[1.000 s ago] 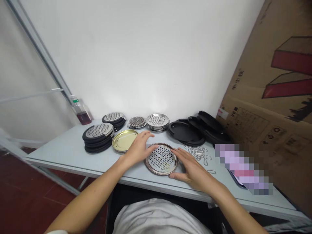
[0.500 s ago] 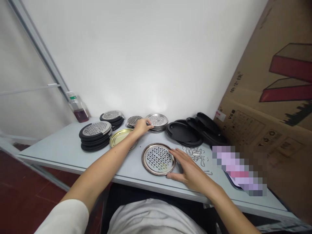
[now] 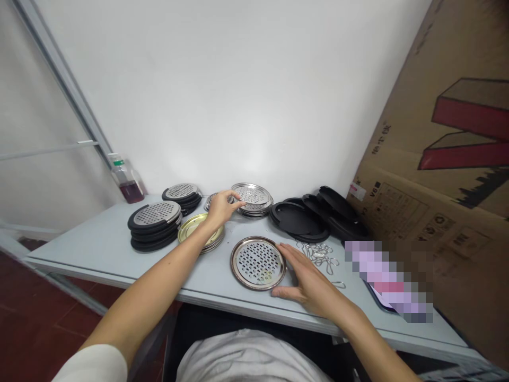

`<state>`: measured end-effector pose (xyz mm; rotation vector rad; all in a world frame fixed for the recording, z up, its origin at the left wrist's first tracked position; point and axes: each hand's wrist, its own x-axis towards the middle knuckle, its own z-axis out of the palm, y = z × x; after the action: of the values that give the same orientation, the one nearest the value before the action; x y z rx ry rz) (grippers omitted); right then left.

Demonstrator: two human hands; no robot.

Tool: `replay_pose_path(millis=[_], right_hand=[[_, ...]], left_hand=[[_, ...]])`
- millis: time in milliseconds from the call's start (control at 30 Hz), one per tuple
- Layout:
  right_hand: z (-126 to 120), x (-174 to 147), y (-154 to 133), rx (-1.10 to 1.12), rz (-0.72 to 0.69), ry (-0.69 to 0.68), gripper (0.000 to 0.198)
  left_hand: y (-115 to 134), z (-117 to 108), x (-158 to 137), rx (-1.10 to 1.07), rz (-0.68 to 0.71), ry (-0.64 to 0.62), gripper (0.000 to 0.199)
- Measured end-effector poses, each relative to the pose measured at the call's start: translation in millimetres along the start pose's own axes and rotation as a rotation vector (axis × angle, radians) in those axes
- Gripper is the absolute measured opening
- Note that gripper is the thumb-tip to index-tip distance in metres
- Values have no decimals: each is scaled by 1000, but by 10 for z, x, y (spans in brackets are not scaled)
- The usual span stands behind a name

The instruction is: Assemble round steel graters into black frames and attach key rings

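My left hand reaches to the back of the table and pinches the near edge of a perforated metal disc. This disc sits tilted on top of a stack of similar discs. Close to the front edge lies a round metal tray with a slotted metal disc set in its rim. Thumb and fingers of my right hand curve around the right side of that tray, fingertips touching the rim. Gold-coloured round trays are stacked below my left wrist. Another perforated stack is partly hidden behind my left hand.
Black-rimmed perforated holders stand stacked on the left, with another such pile behind. Black round frames and wire clips lie right. A bottle of dark liquid, a blurred phone-like object and a large carton flank them.
My left hand has drawn back slightly to the left, and the top disc now tilts and shifts left off its stack. My right hand stays at the tray.
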<state>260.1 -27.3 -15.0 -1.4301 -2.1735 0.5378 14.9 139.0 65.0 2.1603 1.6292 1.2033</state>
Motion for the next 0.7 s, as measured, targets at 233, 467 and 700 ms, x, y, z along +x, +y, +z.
replay_pose_path(millis=[233, 467, 700], right_hand=[[-13, 34, -102, 63, -107, 576, 71], [-11, -11, -56, 227, -182, 849, 45], [-45, -14, -175, 348, -137, 910, 17]], left_hand=[[213, -562, -764, -479, 20, -113, 21], [326, -650, -1298, -714, -54, -395, 22], [246, -573, -1355, -532, -56, -306, 28]])
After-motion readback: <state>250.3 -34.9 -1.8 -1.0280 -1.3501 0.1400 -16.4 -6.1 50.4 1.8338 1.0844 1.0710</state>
